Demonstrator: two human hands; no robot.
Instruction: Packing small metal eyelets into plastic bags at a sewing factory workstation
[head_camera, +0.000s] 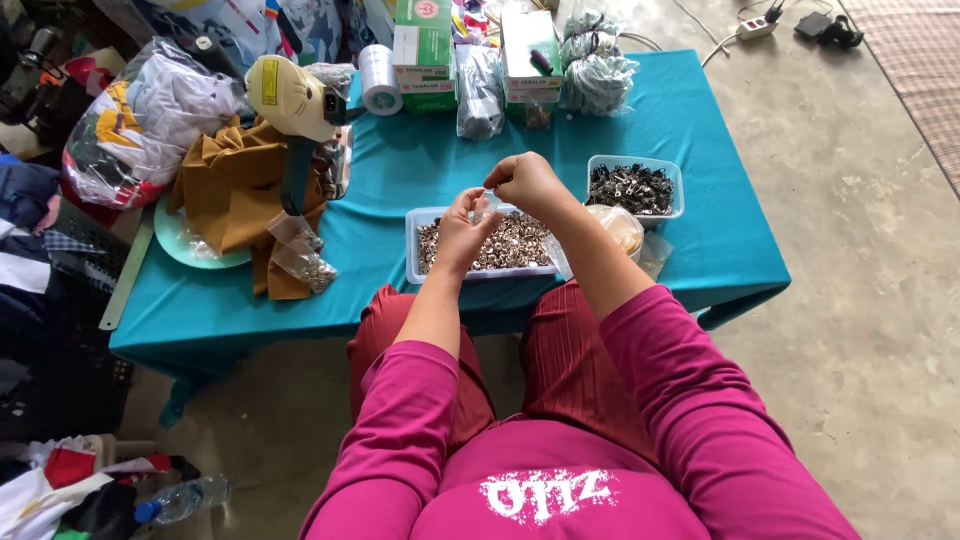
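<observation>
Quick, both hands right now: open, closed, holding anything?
Left hand: fingers pinched shut on a small piece, too tiny to identify, above the tray of small metal parts.
Right hand: closed, fingertips pinching the same small piece from the other side.

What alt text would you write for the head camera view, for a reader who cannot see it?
Seen from above, a seated person's left hand and right hand pinch a small clear piece together over a tray of small silver metal parts on a teal table. Nearby lie a tub of dark metal parts, mustard cloth and a yellow handheld tool.
</observation>
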